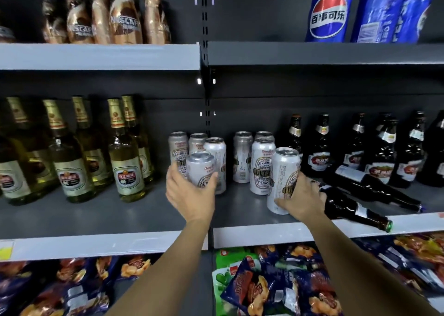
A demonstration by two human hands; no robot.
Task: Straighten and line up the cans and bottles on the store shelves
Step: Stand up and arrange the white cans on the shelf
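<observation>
Silver beer can (200, 169) gripped by left hand (189, 193); second can (284, 178), right of it, apparently raised, gripped by right hand (304, 199).

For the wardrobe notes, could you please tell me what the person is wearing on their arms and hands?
Nothing shows on either arm: both forearms are bare, with no sleeves, gloves or watch in view. The left hand has no ring visible. The right hand carries something small and dark on one finger, perhaps a ring, too small to be sure.
</observation>
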